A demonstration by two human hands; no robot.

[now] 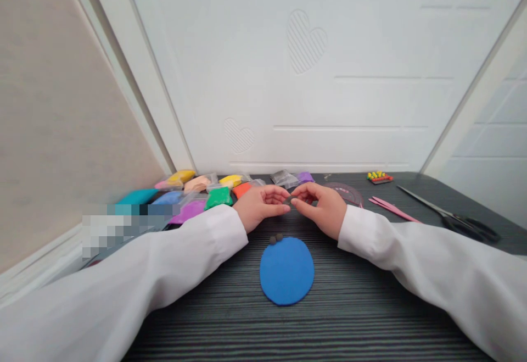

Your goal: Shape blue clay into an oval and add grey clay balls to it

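Note:
A small dark grey piece of modelling clay (290, 200) sits where the fingertips of both hands meet, above the table beyond a blue disc. My right hand (323, 205) pinches it between thumb and index finger. The curled fingers and thumb of my left hand (260, 206) close on its other side; the fingers partly hide the piece. Closer to me lies a flat, round blue clay disc (287, 271). Two small dark clay lumps, a left lump (272, 240) and a right lump (279, 237), rest side by side at its far edge.
Several bags of coloured clay, among them a green one (218, 198) and a purple one (305, 177), line the back left. Behind my right hand lies a clear protractor (346, 191). Pink tweezers (393, 208), scissors (450, 216) and a yellow-and-red piece (379, 177) lie at right.

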